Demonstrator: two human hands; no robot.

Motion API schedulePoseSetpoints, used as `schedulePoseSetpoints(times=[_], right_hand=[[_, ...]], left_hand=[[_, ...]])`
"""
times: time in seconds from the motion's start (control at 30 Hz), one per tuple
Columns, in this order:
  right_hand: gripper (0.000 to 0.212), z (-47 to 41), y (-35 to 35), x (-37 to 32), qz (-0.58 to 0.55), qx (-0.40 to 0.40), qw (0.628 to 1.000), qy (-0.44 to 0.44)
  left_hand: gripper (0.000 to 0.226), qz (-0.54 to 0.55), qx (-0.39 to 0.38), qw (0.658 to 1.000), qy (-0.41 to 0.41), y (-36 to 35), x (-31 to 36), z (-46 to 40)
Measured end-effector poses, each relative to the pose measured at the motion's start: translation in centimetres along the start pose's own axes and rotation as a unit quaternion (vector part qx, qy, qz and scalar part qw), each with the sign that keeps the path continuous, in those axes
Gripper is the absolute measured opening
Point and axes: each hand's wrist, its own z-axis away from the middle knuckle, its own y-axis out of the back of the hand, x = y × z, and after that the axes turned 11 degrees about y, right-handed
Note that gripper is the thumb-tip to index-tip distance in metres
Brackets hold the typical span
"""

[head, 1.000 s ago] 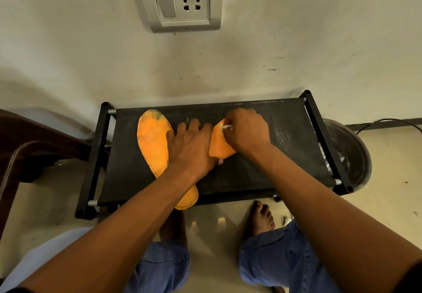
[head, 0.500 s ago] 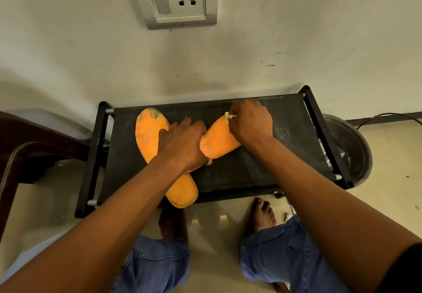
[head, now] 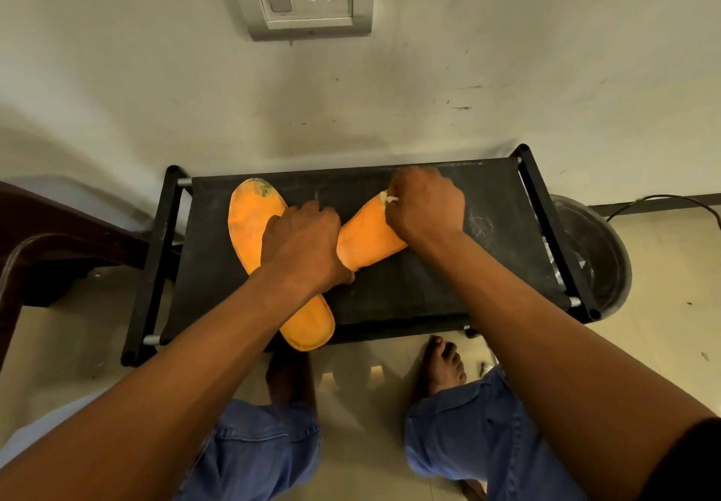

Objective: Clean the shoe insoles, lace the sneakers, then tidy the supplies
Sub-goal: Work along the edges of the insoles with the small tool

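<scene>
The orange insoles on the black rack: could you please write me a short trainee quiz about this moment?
1. True or false: the two insoles lie apart without touching.
2. Which hand grips the small white tool? A) left B) right C) neither
3. Fill in: the left insole's toe end carries a dark ____.

Key:
1. False: the left insole and right insole cross under the left hand on the rack.
2. B: the right hand grips the white tool.
3. Stain.
</scene>
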Motion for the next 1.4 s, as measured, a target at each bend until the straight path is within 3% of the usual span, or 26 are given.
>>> schedulePoseSetpoints(times=[0.13, 0.4, 0.63, 0.7, 0.83, 1.1, 1.2, 1.4], right_hand=[[0.021, -0.3, 0.1, 0.4, -0.019, -0.003, 0.999, -0.028], [0.014, 0.2, -0.9, -2.3, -0.046, -0.066, 0.993, 0.088], [0.013, -0.2, -0.2, -1.1, -0.014, -0.035, 0.998, 0.054], [0.016, -0.5, 0.4, 0.3, -0.005, -0.009, 1.000, 0.008], [0.024, -0.8, 0.9, 2.2, -0.017, 0.013, 0.998, -0.053], [0.013, 0.5, -0.7, -1.8, -0.081, -0.052, 0.995, 0.037], [0.015, 1.6, -1.6, -3.7, -0.035, -0.063, 0.993, 0.090], [0.017, 0.8, -0.6, -1.6, 0.044, -0.005, 0.999, 0.005]], left_hand=[[0.047, 0.047, 0.027, 0.998, -0.008, -0.7, 0.5, -0.1], [0.042, 0.110, 0.067, 0.992, -0.004, -2.3, 0.7, -0.2], [0.039, 0.151, 0.081, 0.985, -0.020, -2.8, 1.2, -0.2], [0.043, 0.146, 0.075, 0.986, -0.031, -2.9, 1.3, -0.2], [0.075, 0.083, 0.039, 0.995, -0.032, -1.8, 0.9, 0.2], [0.047, 0.075, 0.029, 0.997, -0.009, -1.0, 0.2, 0.7], [0.044, 0.072, 0.021, 0.997, -0.007, -1.2, 0.4, 0.6], [0.046, 0.069, 0.020, 0.997, -0.024, -1.6, -0.2, 0.2]])
